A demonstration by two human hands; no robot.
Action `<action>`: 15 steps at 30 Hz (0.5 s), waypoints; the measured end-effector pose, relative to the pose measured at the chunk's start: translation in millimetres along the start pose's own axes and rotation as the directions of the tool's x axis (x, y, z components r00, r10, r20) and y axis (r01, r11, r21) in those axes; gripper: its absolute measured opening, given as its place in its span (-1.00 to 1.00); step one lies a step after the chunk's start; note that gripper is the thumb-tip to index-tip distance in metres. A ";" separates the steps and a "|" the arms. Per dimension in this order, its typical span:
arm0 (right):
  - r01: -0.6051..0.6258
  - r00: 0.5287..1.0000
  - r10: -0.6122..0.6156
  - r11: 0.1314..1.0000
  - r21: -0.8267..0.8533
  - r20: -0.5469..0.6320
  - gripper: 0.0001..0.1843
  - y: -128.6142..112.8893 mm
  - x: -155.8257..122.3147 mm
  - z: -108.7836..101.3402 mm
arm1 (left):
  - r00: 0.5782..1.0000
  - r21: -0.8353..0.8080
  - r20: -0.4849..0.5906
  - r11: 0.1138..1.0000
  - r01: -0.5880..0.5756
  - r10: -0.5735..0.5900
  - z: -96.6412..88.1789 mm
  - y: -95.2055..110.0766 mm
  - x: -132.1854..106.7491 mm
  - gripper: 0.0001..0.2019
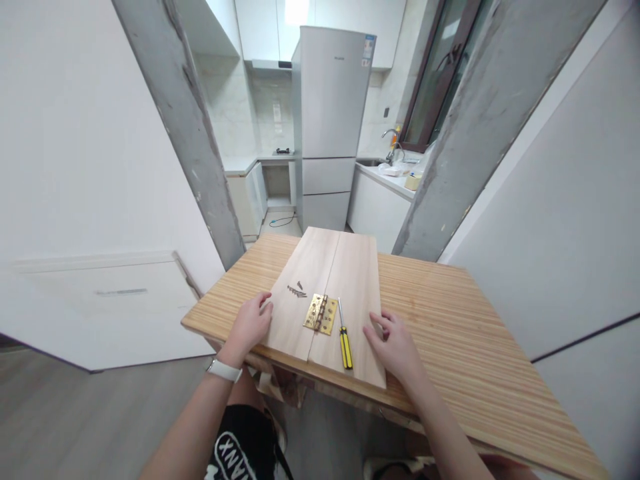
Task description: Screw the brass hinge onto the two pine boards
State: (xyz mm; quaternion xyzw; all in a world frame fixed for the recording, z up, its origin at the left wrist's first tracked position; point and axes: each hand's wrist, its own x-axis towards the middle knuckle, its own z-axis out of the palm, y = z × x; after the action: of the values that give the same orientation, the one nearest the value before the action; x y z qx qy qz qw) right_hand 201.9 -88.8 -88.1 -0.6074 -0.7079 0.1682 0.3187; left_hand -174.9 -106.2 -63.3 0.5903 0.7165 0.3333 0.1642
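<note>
Two pale wooden boards lie side by side, long edges together: the left board (pixel 313 257) and the right board (pixel 357 270). Across their seam, near the front, an unfolded brass hinge (pixel 321 314) lies flat. Several dark screws (pixel 297 292) are scattered on the left board. A screwdriver (pixel 345 347) with a yellow and black handle rests on the right board beside the hinge, its tip pointing away from me. My left hand (pixel 251 325) is at the outer edge of the left board, fingers loosely bent and apart. Against the right board's outer edge is my right hand (pixel 395 343), thumb and fingers spread.
The boards rest on a wood-grain table (pixel 430 313), reaching its front edge. Behind it stands a tall grey refrigerator (pixel 333 100), with a sink counter (pixel 383 180) to its right. A white panel (pixel 100 307) leans on the left wall. Concrete-edged walls flank the opening.
</note>
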 end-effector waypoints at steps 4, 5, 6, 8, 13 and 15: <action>0.031 0.998 -0.032 0.999 0.033 0.047 -0.51 -28.6 3.1 20.2 | 0.999 0.019 0.003 0.999 0.046 -0.046 -22.0 -32.6 15.7 -0.57; 0.040 0.997 -0.042 0.998 0.038 0.058 -0.51 -35.3 4.6 25.6 | 0.999 0.017 -0.002 0.998 0.054 -0.054 -27.7 -40.0 19.5 -0.57; 0.051 0.996 -0.053 0.998 0.043 0.067 -0.51 -41.9 6.4 31.2 | 0.998 0.014 -0.001 0.998 0.060 -0.060 -33.6 -46.9 22.9 -0.56; 0.074 0.994 -0.077 0.996 0.051 0.074 -0.52 -54.9 10.4 42.3 | 0.997 -0.013 0.005 0.997 0.075 -0.075 -45.4 -59.4 29.2 -0.56; 0.123 0.987 -0.129 0.990 0.065 0.099 -0.56 -88.8 20.1 65.1 | 0.996 -0.001 0.003 0.996 0.094 -0.094 -71.7 -87.2 43.3 -0.54; 0.141 0.983 -0.148 0.987 0.073 0.110 -0.59 -102.3 23.3 71.6 | 0.995 0.027 -0.014 0.994 0.104 -0.104 -79.2 -98.1 48.6 -0.54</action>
State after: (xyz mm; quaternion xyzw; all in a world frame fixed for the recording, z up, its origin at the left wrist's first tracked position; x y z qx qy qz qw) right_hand 76.6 -76.7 -71.4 -0.5331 -0.7614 0.2024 0.3085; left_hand -309.0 -90.2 -64.2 0.5524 0.7519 0.3179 0.1687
